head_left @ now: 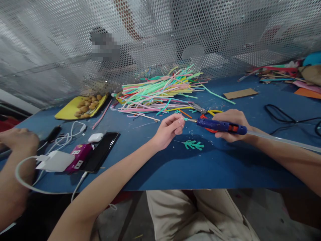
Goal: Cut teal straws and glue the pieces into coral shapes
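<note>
Near the middle, my left hand point(169, 131) pinches a small green piece point(185, 119) between thumb and fingertips. My right hand point(232, 124) is wrapped round a blue hot glue gun point(213, 124), with a clear glue stick point(283, 140) running out of its back end. The gun's metal nozzle points left and meets or nearly meets the green piece. Below, a green leafy sprig point(194, 145) on a thin wire lies on the blue table point(160, 170). Pliers with yellow handles point(200, 108) lie just behind the gun.
Behind lies a pile of coloured pipe cleaners point(160, 90). Cardboard point(240, 93) and a black cable point(283, 117) are at right. At left are a yellow tray point(65, 108) of brown balls, a phone point(105, 150), a white charger point(59, 161) and another person's arm point(18, 167). Metal mesh stands behind.
</note>
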Tool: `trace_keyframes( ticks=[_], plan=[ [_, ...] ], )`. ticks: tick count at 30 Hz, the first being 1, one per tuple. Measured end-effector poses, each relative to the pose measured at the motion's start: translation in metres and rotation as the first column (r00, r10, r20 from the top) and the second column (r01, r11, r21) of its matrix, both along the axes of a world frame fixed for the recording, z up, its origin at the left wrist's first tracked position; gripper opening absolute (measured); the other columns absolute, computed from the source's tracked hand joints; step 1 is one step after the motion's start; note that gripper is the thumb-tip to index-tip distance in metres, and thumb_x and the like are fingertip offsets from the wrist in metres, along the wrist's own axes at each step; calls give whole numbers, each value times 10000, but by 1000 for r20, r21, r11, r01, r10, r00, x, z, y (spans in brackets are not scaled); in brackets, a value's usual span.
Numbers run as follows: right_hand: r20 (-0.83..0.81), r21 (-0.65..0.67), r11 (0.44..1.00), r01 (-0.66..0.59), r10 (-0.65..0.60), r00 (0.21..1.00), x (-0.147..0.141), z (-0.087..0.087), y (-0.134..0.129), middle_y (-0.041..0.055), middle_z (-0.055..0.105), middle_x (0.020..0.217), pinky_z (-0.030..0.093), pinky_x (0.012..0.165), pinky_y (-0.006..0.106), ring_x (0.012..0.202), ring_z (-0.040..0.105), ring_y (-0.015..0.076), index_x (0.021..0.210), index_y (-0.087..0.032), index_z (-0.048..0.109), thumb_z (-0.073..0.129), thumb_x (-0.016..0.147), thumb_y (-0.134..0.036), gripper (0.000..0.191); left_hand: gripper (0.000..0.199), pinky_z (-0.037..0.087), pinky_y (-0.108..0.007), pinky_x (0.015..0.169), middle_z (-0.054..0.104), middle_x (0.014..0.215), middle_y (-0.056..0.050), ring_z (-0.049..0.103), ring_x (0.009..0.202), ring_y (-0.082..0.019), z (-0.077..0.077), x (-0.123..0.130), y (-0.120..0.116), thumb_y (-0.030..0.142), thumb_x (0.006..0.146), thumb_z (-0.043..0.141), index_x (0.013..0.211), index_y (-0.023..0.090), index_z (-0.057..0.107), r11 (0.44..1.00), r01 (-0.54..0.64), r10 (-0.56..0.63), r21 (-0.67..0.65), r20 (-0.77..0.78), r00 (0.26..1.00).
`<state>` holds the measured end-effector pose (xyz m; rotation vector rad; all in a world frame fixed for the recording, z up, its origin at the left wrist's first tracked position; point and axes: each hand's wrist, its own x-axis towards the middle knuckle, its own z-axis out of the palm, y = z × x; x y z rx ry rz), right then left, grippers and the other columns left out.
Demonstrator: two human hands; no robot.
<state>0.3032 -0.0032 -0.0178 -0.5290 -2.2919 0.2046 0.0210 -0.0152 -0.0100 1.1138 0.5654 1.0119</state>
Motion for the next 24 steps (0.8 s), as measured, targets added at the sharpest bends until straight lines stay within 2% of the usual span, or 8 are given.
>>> trace_keyframes(
  ticks=[3,9,11,14,18,20,22,24],
  plan=[
    [-65,43,999,-22,24,998,-1,6,-1,3,608,631,377,534,272,524,499,128,790,-217,608,698,896,-453,274,279,283,-205,543,461,641,55,358,512,-33,0,-2,1,355,799,845,837,168,643,1000,12,-12,-19,28,1000],
    [-92,19,1000,17,-15,996,1,14,0,-11,613,624,365,537,265,521,508,117,802,-210,657,691,904,-462,274,255,280,-216,536,476,652,51,341,487,-27,3,-5,3,346,795,835,827,166,658,1000,2,-3,10,67,998],
    [-26,-9,986,168,-168,985,3,14,3,-9,607,611,359,540,270,522,510,122,802,-209,653,677,912,-468,283,253,276,-218,534,469,637,53,334,487,-30,3,-5,4,347,793,836,824,165,662,1000,4,-5,24,64,998],
    [171,19,888,459,-455,874,9,11,16,41,685,757,375,598,293,647,583,175,932,-204,656,627,934,-460,258,242,274,-223,543,447,613,58,327,493,-38,1,-6,6,359,813,821,842,166,677,999,8,-10,41,39,999],
    [319,64,805,589,-576,753,27,-8,41,175,663,1128,475,741,374,951,638,303,1166,-159,564,627,809,-304,391,266,265,-232,549,503,634,38,338,515,-54,-2,-9,9,410,828,810,845,170,698,985,-76,92,158,-95,991],
    [413,34,805,592,-551,726,37,-20,52,187,630,1139,494,894,438,1097,603,346,1185,-148,550,576,770,-230,424,259,290,-244,570,577,692,3,386,557,-78,1,-11,8,426,846,791,869,174,735,929,-135,229,344,-247,942],
    [473,12,789,614,-546,692,45,-24,57,184,618,1133,499,902,502,1107,592,381,1193,-154,575,574,758,-241,444,218,325,-258,617,621,743,-22,423,605,-105,6,-12,6,404,876,763,910,190,775,828,-125,369,547,-363,855],
    [494,19,764,644,-567,659,48,-18,56,176,613,1129,495,894,567,1113,572,417,1191,-189,621,614,750,-278,450,173,350,-268,664,646,794,-40,434,628,-121,12,-12,2,373,890,746,921,211,798,748,-88,449,658,-404,797]
  ],
)
